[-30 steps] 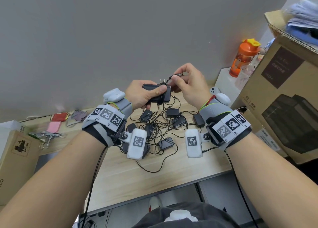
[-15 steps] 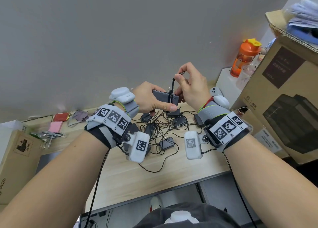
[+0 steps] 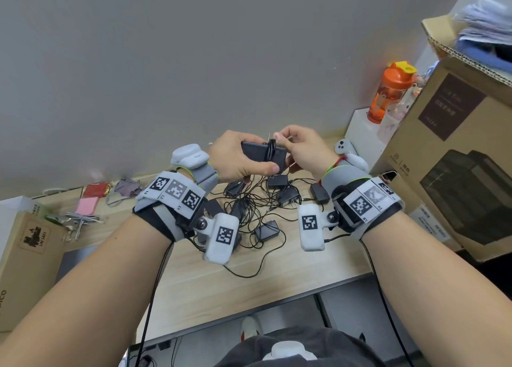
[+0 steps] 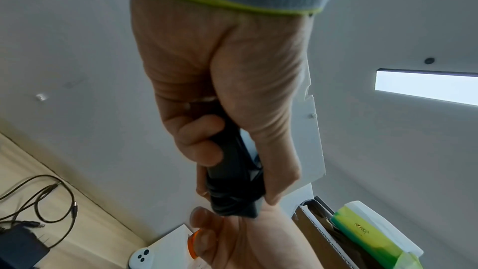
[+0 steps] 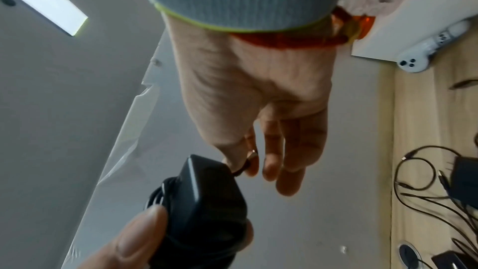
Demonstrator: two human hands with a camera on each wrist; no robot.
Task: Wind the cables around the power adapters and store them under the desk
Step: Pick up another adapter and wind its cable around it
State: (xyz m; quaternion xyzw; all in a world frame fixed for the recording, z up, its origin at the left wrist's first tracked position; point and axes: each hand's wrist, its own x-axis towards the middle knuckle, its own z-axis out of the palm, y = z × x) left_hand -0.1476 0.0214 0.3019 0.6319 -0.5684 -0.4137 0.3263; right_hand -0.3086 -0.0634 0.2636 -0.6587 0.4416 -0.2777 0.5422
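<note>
Two hands meet above the tabletop (image 3: pixel 194 278), working one black power adapter (image 3: pixel 256 156). Far left on the tabletop – a cardboard box (image 3: pixel 25 258), then small red and pink packets (image 3: pixel 91 197). Left hand (image 3: pixel 235 157) is clamped round the adapter, thumb along its near edge, fingers curled behind it. Cable (image 3: pixel 270 152) lies in several black turns around the adapter's middle. Right hand (image 3: pixel 303 152) pinches the cable's free end between thumb and forefinger just beside the adapter's top edge, remaining fingers loosely extended. Below the hands – a tangle of loose adapters and cables (image 3: pixel 266 208) on the tabletop. Right side: white controller (image 3: pixel 343 148), orange bottle (image 3: pixel 389 91), large cardboard boxes (image 3: pixel 454 150)
</note>
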